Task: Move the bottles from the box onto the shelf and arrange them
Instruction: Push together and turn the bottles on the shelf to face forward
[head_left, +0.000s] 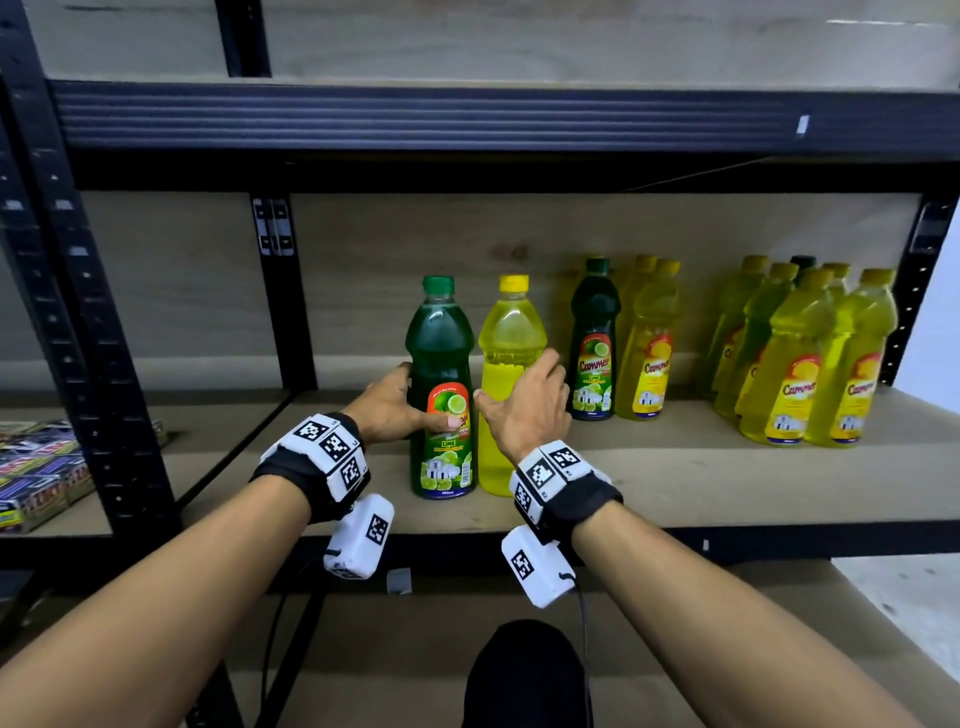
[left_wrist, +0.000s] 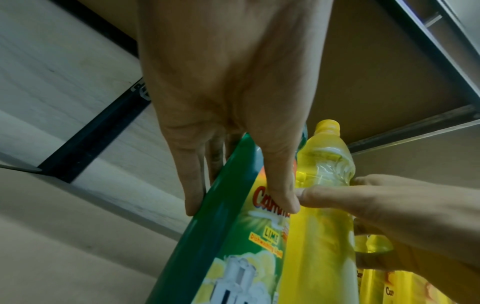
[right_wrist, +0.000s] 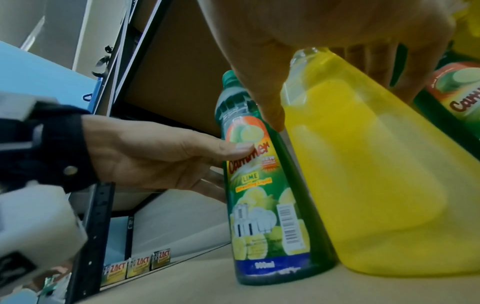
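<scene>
Two bottles stand side by side and upright on the wooden shelf (head_left: 675, 483). My left hand (head_left: 389, 408) grips the green lime bottle (head_left: 442, 364), thumb pressed on its front label and fingers round its far left side. My right hand (head_left: 527, 410) holds the yellow bottle (head_left: 509, 338) at mid-height, thumb on the left and fingers on the right. The left wrist view shows my left hand (left_wrist: 233, 102) on the green bottle (left_wrist: 228, 246), beside the yellow bottle (left_wrist: 319, 236). In the right wrist view, both the green bottle (right_wrist: 267, 205) and the yellow bottle (right_wrist: 369, 174) have their bases on the board.
To the right stand another green bottle (head_left: 594, 343) with yellow ones beside it, then a cluster of yellow bottles (head_left: 810, 358) at the far right. A black upright (head_left: 283, 291) rises behind on the left. Small packets (head_left: 36, 467) lie on the neighbouring shelf. The upper shelf beam (head_left: 467, 119) hangs overhead.
</scene>
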